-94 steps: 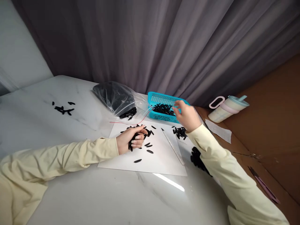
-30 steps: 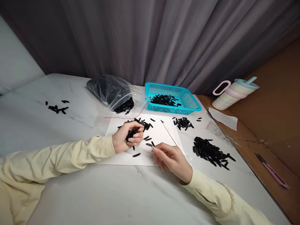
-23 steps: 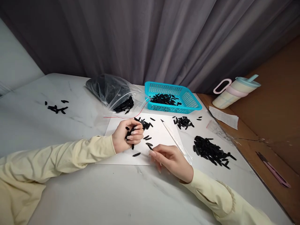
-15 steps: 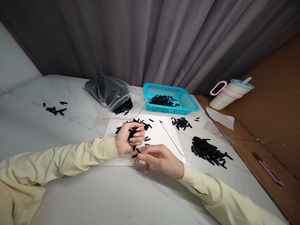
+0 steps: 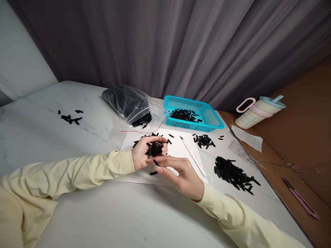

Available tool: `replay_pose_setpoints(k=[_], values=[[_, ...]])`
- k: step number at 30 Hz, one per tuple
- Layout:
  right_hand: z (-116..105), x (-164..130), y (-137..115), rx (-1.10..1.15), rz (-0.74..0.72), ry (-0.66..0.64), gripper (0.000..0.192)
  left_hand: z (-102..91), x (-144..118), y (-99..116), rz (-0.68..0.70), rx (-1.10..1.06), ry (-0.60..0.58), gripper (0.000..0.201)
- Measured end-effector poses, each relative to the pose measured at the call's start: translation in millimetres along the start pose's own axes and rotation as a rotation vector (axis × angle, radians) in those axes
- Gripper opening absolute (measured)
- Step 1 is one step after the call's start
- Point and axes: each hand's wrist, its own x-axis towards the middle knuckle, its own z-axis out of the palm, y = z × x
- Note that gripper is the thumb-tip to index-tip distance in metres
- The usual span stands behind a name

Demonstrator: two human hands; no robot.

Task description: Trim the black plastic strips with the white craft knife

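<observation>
Fingers [image 5: 163, 148] of the left hand [image 5: 147, 153] are cupping a clump of black pieces [image 5: 155, 149] over the white sheet [image 5: 178, 150]; the right hand [image 5: 181, 174] is apparently pinching one black piece [image 5: 156, 162] beside it.

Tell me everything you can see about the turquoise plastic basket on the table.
The turquoise plastic basket is shallow and rectangular, with perforated mesh walls and a plain rim. It stands flat on the white marble table at the far side, before the grey curtain. A loose heap of small black pieces lies inside. The clear plastic bag lies at its left, perhaps touching it. No hand touches it.
</observation>
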Motion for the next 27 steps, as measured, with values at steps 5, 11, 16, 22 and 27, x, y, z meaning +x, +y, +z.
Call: replay_pose_setpoints(k=[5,11,16,22,27], values=[[-1,3,-5,-0.101,-0.094,0.0,0.013,1.1,-1,1,-0.01,0.024,0.058,0.032],[-10,-10,-10,-0.321,-0.259,-0.022,0.014,0.8,-8,1,-0.047,0.149,0.109,0.035],[-18,-34,8,-0.536,-0.227,-0.012,0.019,-0.1,-15,-8,0.025,0.547,0.071,0.032],[-21,-49,22,-0.522,-0.168,0.039,0.02,-4.2,-25,-15,0.269,1.274,-0.066,0.025],[-21,-49,22,-0.424,-0.127,0.045,0.017,-7.8,-28,-18,0.247,1.358,-0.164,0.02]])
